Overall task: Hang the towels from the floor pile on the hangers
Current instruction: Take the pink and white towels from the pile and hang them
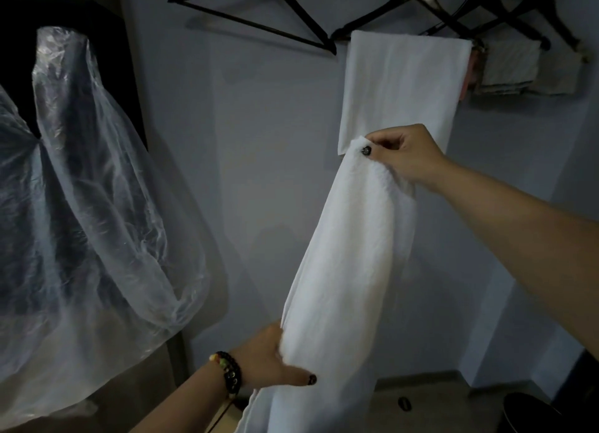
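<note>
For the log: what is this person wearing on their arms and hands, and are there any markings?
Both forearms are bare, with no sleeves in view. The left hand has a stack of beaded bracelets at the wrist, mostly black beads with a few orange and green ones. Dark nail polish shows on both thumbs, left and right hand. No gloves or rings are visible.

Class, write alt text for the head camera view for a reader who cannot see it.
Two hands hold up a white towel: the right hand pinches its top corner, the left hand grips its lower edge. Behind, another white towel hangs beside an empty black hanger.
</note>
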Action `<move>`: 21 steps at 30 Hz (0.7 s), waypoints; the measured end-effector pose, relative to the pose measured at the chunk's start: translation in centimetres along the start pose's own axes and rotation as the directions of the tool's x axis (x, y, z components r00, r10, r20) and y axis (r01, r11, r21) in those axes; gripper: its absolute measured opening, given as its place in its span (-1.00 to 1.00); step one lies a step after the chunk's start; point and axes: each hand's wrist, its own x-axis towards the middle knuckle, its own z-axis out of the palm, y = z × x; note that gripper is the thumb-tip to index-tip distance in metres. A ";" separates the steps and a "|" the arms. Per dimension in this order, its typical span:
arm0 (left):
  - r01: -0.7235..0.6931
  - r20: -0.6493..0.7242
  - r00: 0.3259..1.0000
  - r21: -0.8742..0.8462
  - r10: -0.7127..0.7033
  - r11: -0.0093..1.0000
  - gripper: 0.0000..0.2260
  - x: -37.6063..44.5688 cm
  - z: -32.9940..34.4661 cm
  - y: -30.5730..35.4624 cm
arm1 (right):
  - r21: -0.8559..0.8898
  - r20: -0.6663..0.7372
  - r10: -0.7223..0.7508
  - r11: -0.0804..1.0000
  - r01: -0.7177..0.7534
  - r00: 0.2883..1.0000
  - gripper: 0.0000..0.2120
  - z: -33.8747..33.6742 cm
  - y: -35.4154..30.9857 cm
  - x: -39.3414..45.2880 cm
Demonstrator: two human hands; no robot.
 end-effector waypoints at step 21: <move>0.130 -0.623 0.782 0.191 0.017 0.973 -0.63 -1.7 -1.6 -7.4 | 0.041 -0.117 -0.017 0.999 0.022 0.993 -0.91 2.4 0.8 1.7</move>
